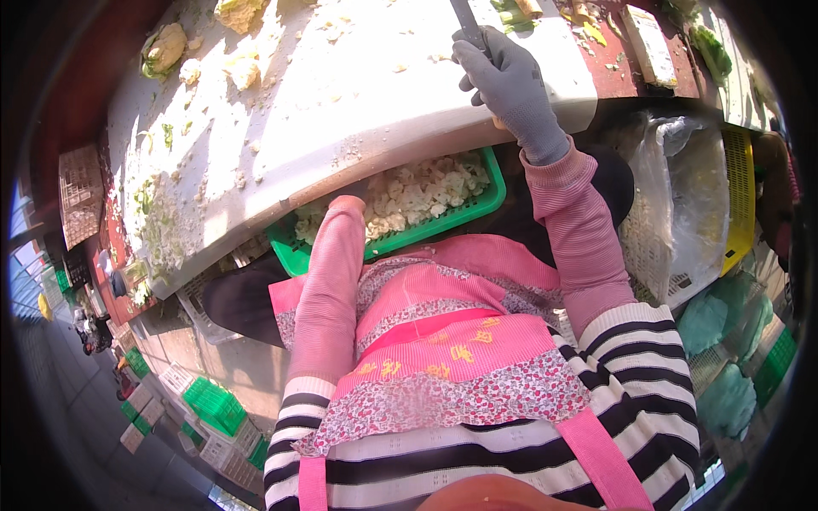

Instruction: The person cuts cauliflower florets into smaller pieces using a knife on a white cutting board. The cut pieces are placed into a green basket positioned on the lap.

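My right hand [505,76], in a grey knit glove, is closed around the handle of a long tool [468,22], possibly a knife; its far end is cut off at the top edge. It hangs over the near right part of a white work surface [358,128]. My left forearm reaches over a green plastic crate [441,223] below the table's edge, and the left hand itself is hidden beyond the sleeve cuff. Cut cauliflower florets [409,198] lie in that crate. A whole cauliflower [165,50] and loose pieces [243,69] lie at the table's far left.
Crumbs and leaf bits are scattered over the table. To the right stand a white crate lined with clear plastic [687,204] and a yellow crate [739,191]. Stacked green and white crates [214,405] stand on the floor at lower left. A cauliflower leaf [710,54] lies at upper right.
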The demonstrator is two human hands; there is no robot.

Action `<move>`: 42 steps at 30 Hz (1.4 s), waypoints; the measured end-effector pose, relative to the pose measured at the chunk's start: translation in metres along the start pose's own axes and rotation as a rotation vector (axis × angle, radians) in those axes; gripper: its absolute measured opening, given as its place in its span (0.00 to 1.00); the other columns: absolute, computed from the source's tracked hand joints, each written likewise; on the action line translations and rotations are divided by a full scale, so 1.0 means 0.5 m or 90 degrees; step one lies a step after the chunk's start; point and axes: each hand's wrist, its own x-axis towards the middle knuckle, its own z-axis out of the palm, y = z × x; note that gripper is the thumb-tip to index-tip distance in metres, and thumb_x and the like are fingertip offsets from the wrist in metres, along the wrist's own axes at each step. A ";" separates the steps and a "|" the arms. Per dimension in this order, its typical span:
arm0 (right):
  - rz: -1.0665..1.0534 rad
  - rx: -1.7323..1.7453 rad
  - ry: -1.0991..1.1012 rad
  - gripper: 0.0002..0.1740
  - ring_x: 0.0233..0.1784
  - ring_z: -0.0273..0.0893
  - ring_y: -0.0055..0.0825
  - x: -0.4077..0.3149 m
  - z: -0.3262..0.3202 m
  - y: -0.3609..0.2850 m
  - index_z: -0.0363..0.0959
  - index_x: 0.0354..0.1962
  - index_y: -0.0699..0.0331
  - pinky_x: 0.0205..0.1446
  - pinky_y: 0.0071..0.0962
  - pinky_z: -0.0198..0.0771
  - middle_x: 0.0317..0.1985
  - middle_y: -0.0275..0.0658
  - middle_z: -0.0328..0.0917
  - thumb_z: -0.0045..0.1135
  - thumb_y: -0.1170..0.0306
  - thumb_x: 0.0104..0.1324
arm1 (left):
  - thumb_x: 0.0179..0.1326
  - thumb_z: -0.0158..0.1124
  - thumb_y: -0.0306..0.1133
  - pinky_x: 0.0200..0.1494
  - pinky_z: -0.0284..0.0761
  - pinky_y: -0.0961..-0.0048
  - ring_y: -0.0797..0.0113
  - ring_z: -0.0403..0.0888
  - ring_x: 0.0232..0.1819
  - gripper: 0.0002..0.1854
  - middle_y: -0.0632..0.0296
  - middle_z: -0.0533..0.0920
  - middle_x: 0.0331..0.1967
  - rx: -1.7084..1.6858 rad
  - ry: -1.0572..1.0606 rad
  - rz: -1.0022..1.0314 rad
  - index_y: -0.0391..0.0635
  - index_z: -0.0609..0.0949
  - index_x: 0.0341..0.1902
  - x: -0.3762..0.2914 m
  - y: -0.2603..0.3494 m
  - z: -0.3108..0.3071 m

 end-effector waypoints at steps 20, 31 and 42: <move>-0.046 -0.019 -0.018 0.11 0.23 0.73 0.16 0.019 0.023 -0.043 0.77 0.40 0.65 0.29 0.23 0.69 0.21 0.32 0.74 0.56 0.64 0.72 | 0.66 0.57 0.55 0.62 0.75 0.55 0.44 0.77 0.63 0.30 0.46 0.80 0.61 0.083 0.002 0.396 0.48 0.79 0.63 -0.100 0.087 0.255; -0.034 0.011 0.013 0.10 0.24 0.69 0.10 0.016 0.026 -0.061 0.78 0.45 0.67 0.27 0.18 0.65 0.24 0.27 0.75 0.56 0.69 0.73 | 0.66 0.60 0.53 0.73 0.56 0.38 0.46 0.64 0.74 0.26 0.55 0.71 0.69 0.209 0.417 0.761 0.52 0.80 0.62 -0.299 0.384 -0.051; 0.023 0.014 -0.026 0.15 0.21 0.68 0.11 0.059 0.116 -0.078 0.77 0.49 0.70 0.26 0.17 0.65 0.21 0.29 0.73 0.55 0.66 0.73 | 0.76 0.44 0.50 0.75 0.53 0.45 0.57 0.64 0.75 0.25 0.62 0.73 0.70 0.291 0.423 0.344 0.64 0.73 0.72 0.115 0.300 -0.330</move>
